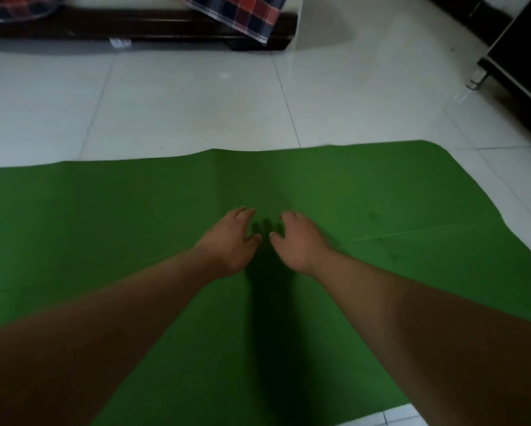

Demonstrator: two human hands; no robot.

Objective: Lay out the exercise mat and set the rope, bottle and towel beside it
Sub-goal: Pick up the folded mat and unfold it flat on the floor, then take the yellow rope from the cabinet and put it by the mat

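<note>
Smoothing looks to be the step in hand: the green exercise mat (104,229) lies spread on the white tiled floor (196,103). It runs past the left edge of the view, and its rounded far right corner rests on the tiles. The person's left hand (230,238) and right hand (299,241) hang side by side over the middle of the mat. Their fingers are loosely spread and a little curved, gripping nothing. Shadows right beneath them suggest they are at or just above the surface, though contact cannot be told for sure.

The mat is not quite flat. Its far edge rises in a low hump (236,153) just beyond the hands, and a fold line (412,233) runs from near the right hand toward the right edge. To do this well, the person would likely press both palms flat and sweep outward from the centre, easing the hump toward the far edge rather than dragging the whole mat over the glossy tiles. Light, even pressure should serve; pinching would probably raise new wrinkles.

The rope, bottle and towel are not in view, so that part seems not yet done. Beyond the mat are a dark wooden frame (135,23) with a plaid cloth (245,13) hanging over it, and a black cabinet (522,50) at the right.
</note>
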